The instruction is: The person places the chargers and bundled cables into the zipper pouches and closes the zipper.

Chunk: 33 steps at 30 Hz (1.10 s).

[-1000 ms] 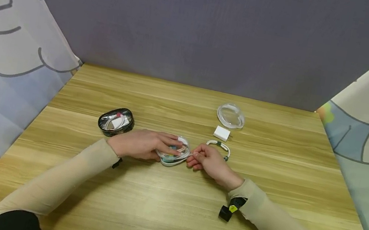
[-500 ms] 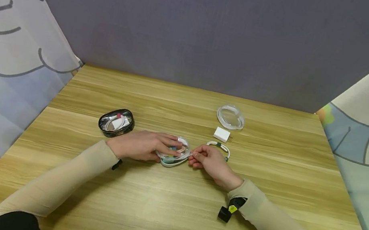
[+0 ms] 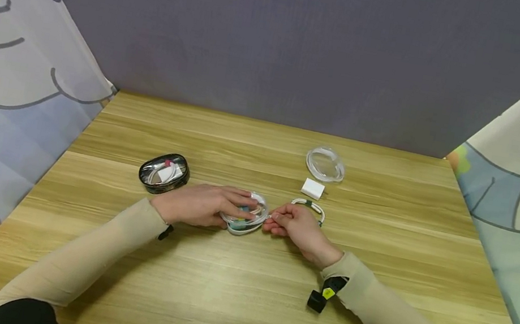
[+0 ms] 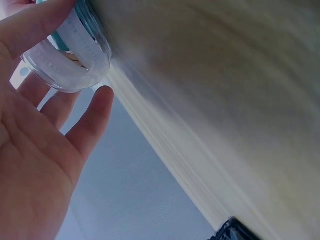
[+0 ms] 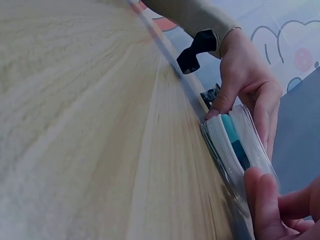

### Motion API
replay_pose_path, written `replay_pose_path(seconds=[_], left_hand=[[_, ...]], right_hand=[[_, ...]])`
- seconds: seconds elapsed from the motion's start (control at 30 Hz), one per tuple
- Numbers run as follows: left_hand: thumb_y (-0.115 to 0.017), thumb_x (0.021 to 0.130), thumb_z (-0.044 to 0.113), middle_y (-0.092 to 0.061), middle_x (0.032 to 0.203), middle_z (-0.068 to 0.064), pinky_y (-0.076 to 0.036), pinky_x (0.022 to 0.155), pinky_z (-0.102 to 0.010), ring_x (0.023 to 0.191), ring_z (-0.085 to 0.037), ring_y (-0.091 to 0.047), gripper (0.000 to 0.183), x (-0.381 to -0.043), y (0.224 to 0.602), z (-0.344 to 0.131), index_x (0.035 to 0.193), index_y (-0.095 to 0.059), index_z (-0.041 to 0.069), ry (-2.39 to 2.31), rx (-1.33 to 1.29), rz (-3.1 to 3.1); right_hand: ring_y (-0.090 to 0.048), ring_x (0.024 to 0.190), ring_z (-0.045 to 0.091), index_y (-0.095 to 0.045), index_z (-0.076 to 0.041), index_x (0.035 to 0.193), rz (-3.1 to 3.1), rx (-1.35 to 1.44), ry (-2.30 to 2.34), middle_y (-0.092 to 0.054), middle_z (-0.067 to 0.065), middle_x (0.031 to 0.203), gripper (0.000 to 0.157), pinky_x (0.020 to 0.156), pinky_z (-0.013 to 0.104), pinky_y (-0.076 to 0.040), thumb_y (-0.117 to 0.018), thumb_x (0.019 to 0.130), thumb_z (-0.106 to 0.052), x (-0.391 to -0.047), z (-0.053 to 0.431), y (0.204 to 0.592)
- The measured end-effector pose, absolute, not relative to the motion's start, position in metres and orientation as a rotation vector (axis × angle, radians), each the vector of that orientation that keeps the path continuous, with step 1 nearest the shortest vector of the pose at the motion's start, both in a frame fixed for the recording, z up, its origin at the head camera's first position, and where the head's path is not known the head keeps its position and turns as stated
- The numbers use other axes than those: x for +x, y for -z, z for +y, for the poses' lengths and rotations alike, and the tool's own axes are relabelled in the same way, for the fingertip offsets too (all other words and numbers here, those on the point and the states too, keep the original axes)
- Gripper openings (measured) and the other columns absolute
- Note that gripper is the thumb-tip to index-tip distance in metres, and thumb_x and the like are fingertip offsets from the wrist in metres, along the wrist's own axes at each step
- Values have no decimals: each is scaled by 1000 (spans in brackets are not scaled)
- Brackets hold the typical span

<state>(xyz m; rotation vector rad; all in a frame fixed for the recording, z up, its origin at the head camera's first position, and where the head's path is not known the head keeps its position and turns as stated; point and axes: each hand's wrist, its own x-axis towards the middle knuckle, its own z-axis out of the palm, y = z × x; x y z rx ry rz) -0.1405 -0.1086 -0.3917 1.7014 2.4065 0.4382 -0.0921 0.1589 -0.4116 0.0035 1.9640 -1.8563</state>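
Note:
A small clear zip case (image 3: 241, 228) with white trim lies at the middle of the table, its teal and coloured contents showing through. My left hand (image 3: 203, 204) grips it from the left, fingers over the top and thumb low on the near side. At its right end my right hand (image 3: 302, 232) pinches a small zipper pull, mostly hidden by thumb and forefinger. In the right wrist view, the case (image 5: 220, 137) stands with its zipped side in sight, a gap along it showing teal inside. A coiled white cable (image 3: 318, 209) with dark ties lies just behind my right hand.
Behind the cable sit a white charger plug (image 3: 313, 188) and a clear round case (image 3: 311, 165) with a white rim. To the left stands a black-edged oval case (image 3: 158, 188) holding a cable and a white block. A grey partition (image 3: 279, 45) rises at the table's back.
Both hands stay at the zip case. The right hand's fingers shift only very slightly.

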Motion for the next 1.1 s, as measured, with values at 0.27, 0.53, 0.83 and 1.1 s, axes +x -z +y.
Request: replay_pose_path(seconds=[0.27, 0.53, 0.83, 1.1], left_hand=[[-76, 90, 12, -41, 155, 5, -37, 110, -35, 146, -14, -28, 58, -141, 395, -109, 143, -57, 27, -481, 1671, 2395], [-76, 90, 13, -36, 158, 2, -35, 112, -36, 147, -17, -26, 61, -142, 395, -106, 146, -53, 22, -597, 1635, 2306], [-78, 89, 22, -34, 159, 1, -35, 112, -40, 148, -19, -24, 64, -139, 393, -102, 147, -50, 20, -526, 1592, 2333], [-74, 92, 20, -41, 155, -4, -38, 109, -38, 144, -24, -34, 51, -133, 389, -97, 140, -58, 17, -492, 1604, 2405]], right_hand=[[-72, 80, 15, -56, 16, 110, 1864, 45, 1912, -72, 21, 94, 17, 67, 22, -56, -46, 101, 6, -94, 159, 415], [-72, 83, 15, -54, 15, 110, 1835, 62, 1909, -71, 24, 99, 16, 66, 21, -55, -46, 103, 2, -95, 158, 419], [-71, 85, 15, -56, 12, 107, 1867, -8, 1864, -71, 22, 100, 15, 65, 22, -55, -47, 103, 1, -94, 160, 417], [-70, 85, 15, -57, 10, 105, 1909, -24, 1805, -72, 17, 98, 14, 65, 23, -53, -48, 103, 1, -91, 161, 413]])
